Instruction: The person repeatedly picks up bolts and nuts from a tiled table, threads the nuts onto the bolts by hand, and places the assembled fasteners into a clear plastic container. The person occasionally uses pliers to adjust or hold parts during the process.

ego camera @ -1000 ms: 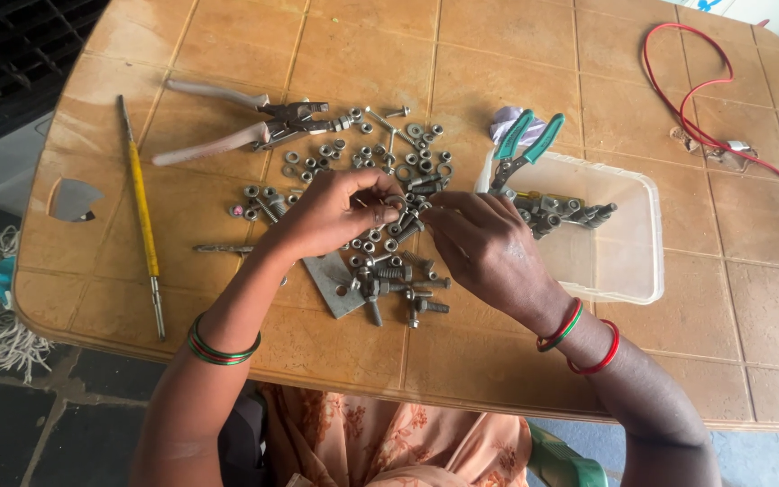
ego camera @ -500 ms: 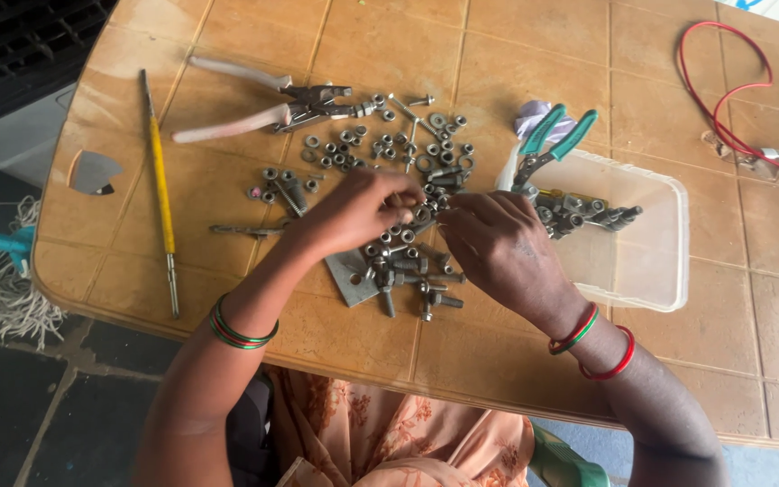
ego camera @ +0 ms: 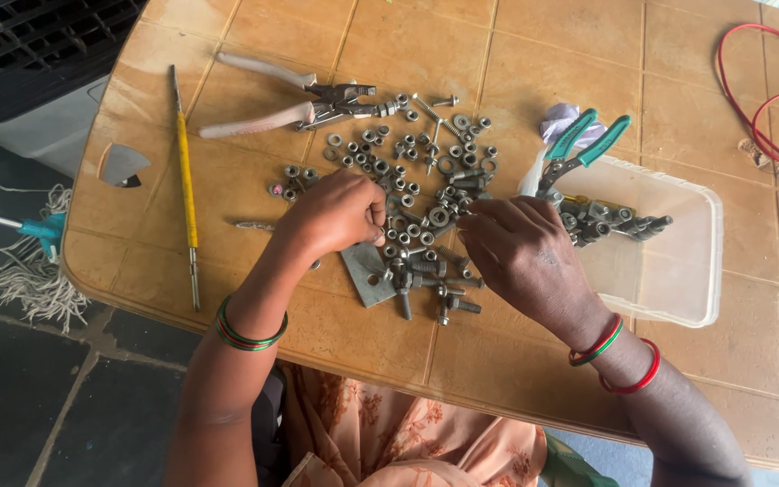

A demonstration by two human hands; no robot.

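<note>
Head view: both hands (ego camera: 435, 234) stay pinching in the nuts and bolts (ego camera: 426, 194), barely shifted.

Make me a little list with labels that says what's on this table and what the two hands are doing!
Table: tan tabletop
Left hand: fingers pinched over the pile of nuts and bolts; what they pinch is hidden
Right hand: palm down on the pile's right side
Under the pile: flat grey metal plate
Far side: pliers with pale handles
Left side: yellow-handled screwdriver
Right side: clear plastic tub holding more bolts; green-handled pliers on its rim
Corner: red wire
</note>
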